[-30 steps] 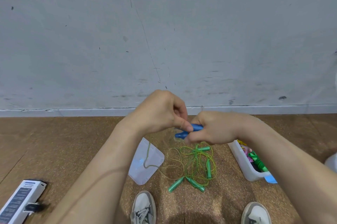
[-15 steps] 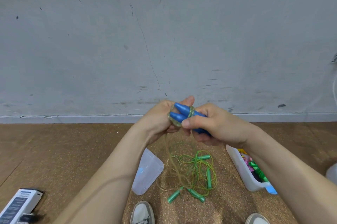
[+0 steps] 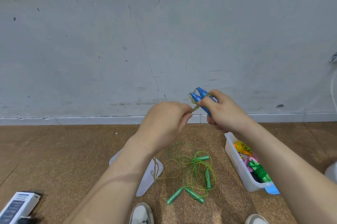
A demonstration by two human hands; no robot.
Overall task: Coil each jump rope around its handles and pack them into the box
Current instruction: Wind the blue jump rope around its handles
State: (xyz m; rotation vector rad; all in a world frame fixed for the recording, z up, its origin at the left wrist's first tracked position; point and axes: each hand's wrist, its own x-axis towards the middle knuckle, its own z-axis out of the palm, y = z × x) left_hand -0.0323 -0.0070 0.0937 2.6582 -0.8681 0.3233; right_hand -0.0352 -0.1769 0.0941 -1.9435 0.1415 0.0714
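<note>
My right hand point(image 3: 223, 112) grips two blue jump rope handles point(image 3: 200, 97) side by side, tips pointing up and left. A yellowish-green cord point(image 3: 194, 108) loops around the handles. My left hand point(image 3: 166, 123) pinches that cord just left of the handles; the rest of it hangs down to the floor. Loose green jump ropes point(image 3: 197, 178) with green handles lie tangled on the floor below my hands. The white plastic box point(image 3: 237, 161) stands to the right, holding several coiled ropes, one green point(image 3: 259, 170).
A translucent box lid point(image 3: 145, 182) lies flat on the brown floor under my left forearm. A white and blue carton point(image 3: 17, 207) sits at the bottom left. My two shoes point(image 3: 141, 213) are at the bottom edge. A grey wall rises ahead.
Both hands rose and shifted right with the blue handles. My left hand drew away to the left, pulling the cord out from the handles.
</note>
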